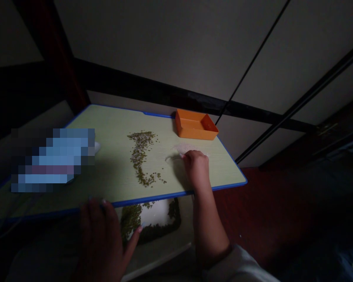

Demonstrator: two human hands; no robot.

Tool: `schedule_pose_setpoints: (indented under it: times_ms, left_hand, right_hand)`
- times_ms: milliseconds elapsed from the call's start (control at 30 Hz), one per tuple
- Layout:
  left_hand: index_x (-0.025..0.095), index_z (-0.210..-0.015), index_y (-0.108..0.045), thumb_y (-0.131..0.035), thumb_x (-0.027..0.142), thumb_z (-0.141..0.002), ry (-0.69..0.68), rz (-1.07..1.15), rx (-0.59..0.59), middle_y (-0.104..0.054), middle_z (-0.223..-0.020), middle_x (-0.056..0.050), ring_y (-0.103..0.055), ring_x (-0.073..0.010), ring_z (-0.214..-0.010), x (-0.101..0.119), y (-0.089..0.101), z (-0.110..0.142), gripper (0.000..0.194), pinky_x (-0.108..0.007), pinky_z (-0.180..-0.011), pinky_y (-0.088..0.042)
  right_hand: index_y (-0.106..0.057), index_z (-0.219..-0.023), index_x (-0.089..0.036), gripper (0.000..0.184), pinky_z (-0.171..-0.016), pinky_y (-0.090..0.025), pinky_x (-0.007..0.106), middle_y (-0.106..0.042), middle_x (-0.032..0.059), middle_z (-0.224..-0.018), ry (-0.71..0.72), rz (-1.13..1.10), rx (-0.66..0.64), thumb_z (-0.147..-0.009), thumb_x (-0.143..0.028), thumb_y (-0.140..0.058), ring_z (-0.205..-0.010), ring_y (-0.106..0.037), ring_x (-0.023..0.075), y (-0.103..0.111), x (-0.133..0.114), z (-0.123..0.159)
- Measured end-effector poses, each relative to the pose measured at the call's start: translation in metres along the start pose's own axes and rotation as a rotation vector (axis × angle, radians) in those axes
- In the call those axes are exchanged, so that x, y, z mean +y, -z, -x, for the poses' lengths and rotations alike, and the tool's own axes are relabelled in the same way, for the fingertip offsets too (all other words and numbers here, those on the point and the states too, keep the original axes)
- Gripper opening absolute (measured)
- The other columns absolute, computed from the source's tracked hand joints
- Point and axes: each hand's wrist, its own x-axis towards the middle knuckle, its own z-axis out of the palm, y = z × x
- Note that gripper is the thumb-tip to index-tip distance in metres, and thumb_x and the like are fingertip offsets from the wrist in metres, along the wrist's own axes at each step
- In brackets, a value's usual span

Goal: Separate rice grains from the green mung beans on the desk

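My right hand (195, 167) is over the right part of a pale table (114, 125) with a blue edge. Its fingers are pinched together; what they hold, if anything, is too small to make out. Just beyond the fingertips lies a thin patch of pale, fine bits (182, 147). To the left of this hand, small green-brown grains (139, 152) are strewn in a curved band. My left hand (101, 235) is in shadow at the table's near edge, fingers stretched out and thumb apart, with nothing visible in it.
An orange open box (194, 129) stands at the table's back right corner. Under the near edge, a light container (155, 211) holds dark green bits. A pixelated blue object (59, 152) is on the left. A cabinet wall (164, 47) rises behind the table.
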Motion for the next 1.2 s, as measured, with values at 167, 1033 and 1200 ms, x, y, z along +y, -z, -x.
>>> schedule_pose_setpoints:
  times_ms: [167,1033,1200]
  left_hand:
    - [0.004,-0.165,0.004,-0.046,0.044,-0.1,0.009,0.007,0.007,0.008,-0.176,-0.029,-0.001,-0.0532,-0.162,-0.001,0.0,0.001,0.092,-0.079,-0.122,-0.026]
    - [0.011,-0.166,0.007,-0.054,0.045,-0.096,0.024,0.034,-0.015,0.009,-0.177,-0.025,-0.003,-0.0531,-0.161,0.0,0.002,0.002,0.098,-0.079,-0.123,-0.026]
    - [0.009,-0.166,0.007,-0.058,0.044,-0.095,0.016,0.013,-0.041,0.009,-0.176,-0.029,-0.003,-0.0555,-0.16,-0.003,0.001,0.004,0.102,-0.08,-0.12,-0.029]
  right_hand:
    - [-0.077,-0.094,-0.018,0.019,-0.08,-0.035,0.031,-0.079,0.0094,-0.099,0.149,-0.063,-0.095,-0.103,-0.027,-0.063,-0.096,-0.066,0.0209,-0.002,-0.009,0.003]
    - [-0.077,-0.1,-0.022,0.02,-0.087,-0.03,0.033,-0.075,0.0054,-0.096,0.484,-0.077,-0.135,-0.106,-0.033,-0.06,-0.1,-0.059,0.0214,-0.007,-0.016,0.003]
    - [-0.076,-0.094,-0.02,0.022,-0.086,-0.032,0.031,-0.075,0.0056,-0.095,0.413,-0.147,-0.111,-0.105,-0.029,-0.059,-0.099,-0.06,0.0206,0.004,-0.003,0.006]
